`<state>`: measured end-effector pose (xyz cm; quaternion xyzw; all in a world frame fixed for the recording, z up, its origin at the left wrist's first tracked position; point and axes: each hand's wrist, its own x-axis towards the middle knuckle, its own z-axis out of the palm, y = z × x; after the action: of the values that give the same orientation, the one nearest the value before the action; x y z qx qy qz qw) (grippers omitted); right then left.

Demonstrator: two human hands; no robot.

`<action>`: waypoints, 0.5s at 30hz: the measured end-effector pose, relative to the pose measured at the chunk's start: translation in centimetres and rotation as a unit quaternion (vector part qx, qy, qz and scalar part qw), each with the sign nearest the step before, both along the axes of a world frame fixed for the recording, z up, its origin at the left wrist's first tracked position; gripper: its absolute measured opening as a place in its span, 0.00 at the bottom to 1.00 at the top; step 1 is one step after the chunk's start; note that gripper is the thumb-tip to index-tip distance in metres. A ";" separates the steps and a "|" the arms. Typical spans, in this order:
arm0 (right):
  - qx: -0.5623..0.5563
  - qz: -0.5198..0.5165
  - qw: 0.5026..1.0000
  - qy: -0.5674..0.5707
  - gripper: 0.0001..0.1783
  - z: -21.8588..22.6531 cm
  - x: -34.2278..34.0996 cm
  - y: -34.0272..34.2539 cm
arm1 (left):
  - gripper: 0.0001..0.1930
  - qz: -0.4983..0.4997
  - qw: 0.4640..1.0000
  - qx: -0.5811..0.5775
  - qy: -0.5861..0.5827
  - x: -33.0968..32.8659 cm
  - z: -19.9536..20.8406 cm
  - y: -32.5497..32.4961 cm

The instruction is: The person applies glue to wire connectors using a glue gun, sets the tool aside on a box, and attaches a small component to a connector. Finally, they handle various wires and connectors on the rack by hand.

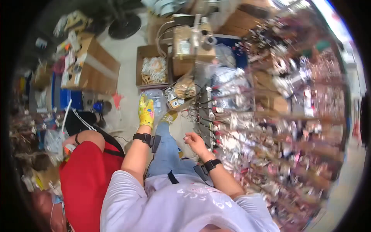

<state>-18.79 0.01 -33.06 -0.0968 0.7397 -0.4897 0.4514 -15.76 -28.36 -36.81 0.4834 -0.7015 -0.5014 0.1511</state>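
Observation:
My left hand [146,110] wears a yellow patterned glove and reaches forward with its fingers stretched out. It is over the edge of a clear plastic bag [157,103] on the floor; whether it touches the bag I cannot tell. My bare right hand [197,143] is held above the floor, to the right of my leg. Its fingers are loosely bent and apart, with nothing seen in them. Ahead of the bag stands an open cardboard box [138,72] with many small white pieces inside. Another bag with brown and white items [184,88] lies beside it.
On the right, a long rack [270,127] full of small items is smeared by motion. A tall cardboard box [98,69] stands at the far left. Close on my left is a person in red [85,174]. A round black base [124,27] rests on the floor farther back.

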 end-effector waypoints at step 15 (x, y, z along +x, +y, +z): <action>-0.004 -0.027 0.981 0.192 0.21 10.8 8.0 10.1 | 0.24 -0.335 0.862 0.102 0.366 -3.5 27.1 15.3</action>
<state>-10.81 10.12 -22.29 -0.1713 0.8130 -0.4767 0.2872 -19.27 -13.07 -9.74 0.0136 -0.6606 -0.7312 0.1695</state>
